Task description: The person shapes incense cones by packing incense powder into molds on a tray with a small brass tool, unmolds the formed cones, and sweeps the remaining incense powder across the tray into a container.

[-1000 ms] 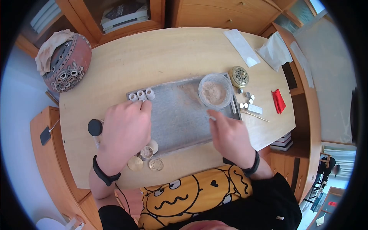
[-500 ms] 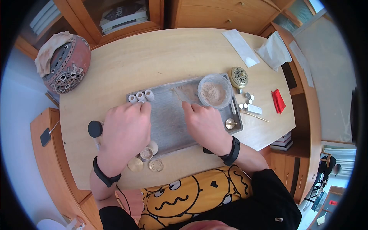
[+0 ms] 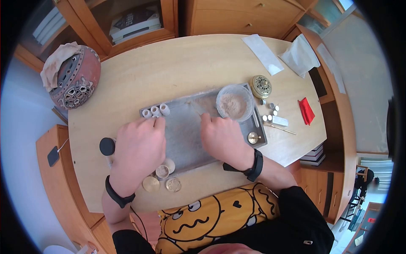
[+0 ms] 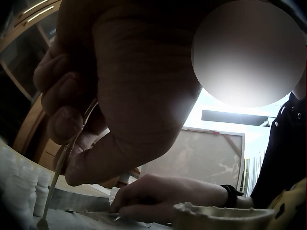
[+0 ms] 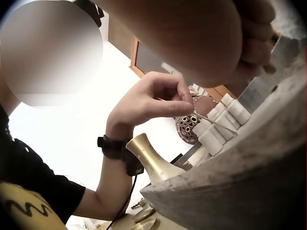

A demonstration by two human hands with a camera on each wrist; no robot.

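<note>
Thumb and fingers of the left hand [image 3: 141, 144] pinch a thin stick [image 4: 56, 179]; its lower end reaches down beside white bottles [image 5: 211, 136] in both wrist views. Three bottles [image 3: 164, 109] show at the grey tray's [image 3: 186, 137] back left corner. Over the tray's middle, the right hand [image 3: 228, 137] pinches a slender tool [image 3: 196, 109] that points to the back left, near a scatter of powder. Close behind that hand stands a bowl of pale powder [image 3: 233, 105]. The right fingertips are hidden in the right wrist view.
A small brass piece [image 3: 253, 137] lies in the tray's right end. In front of the tray are an open powder container [image 3: 163, 171] and two brass discs [image 3: 173, 184]. An openwork brass burner [image 3: 261, 86], small jars and a red cloth [image 3: 306, 111] are to the right.
The right hand has moved left from the tray's right end to its middle, uncovering the small brass piece. Its tool now shows over the tray. The left hand has hardly moved.
</note>
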